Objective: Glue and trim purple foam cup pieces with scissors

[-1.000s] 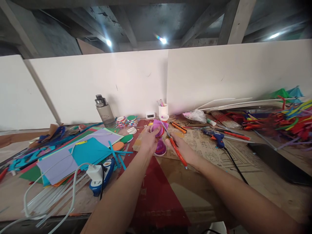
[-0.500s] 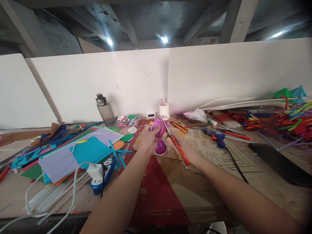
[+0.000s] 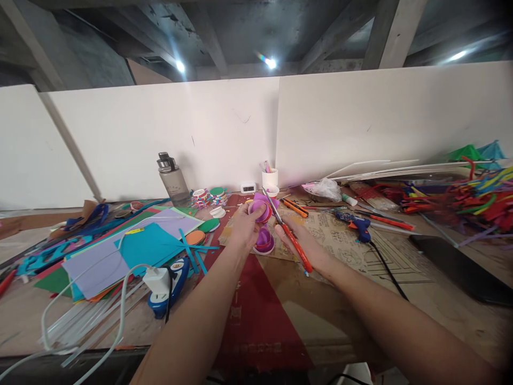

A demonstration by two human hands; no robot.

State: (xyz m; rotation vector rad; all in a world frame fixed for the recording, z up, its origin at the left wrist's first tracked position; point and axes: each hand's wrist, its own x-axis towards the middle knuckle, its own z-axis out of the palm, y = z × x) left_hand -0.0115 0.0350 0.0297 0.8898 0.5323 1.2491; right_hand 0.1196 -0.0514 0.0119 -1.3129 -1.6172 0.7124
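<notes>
My left hand is closed around a small purple cup, lifted a little above the table. My right hand grips orange-handled scissors; their blades point up and left and reach the cup's right edge. Just below the held cup, a stack of purple cups sits on brown printed paper between my two hands.
Coloured paper sheets and a white charger with cable lie on the left. A water bottle, a white pen cup, a blue glue gun, a heap of coloured strips and a dark tablet stand further off.
Both hands keep their grips and have barely shifted. The scissors tilted slightly, their handles swinging a little to the right.
</notes>
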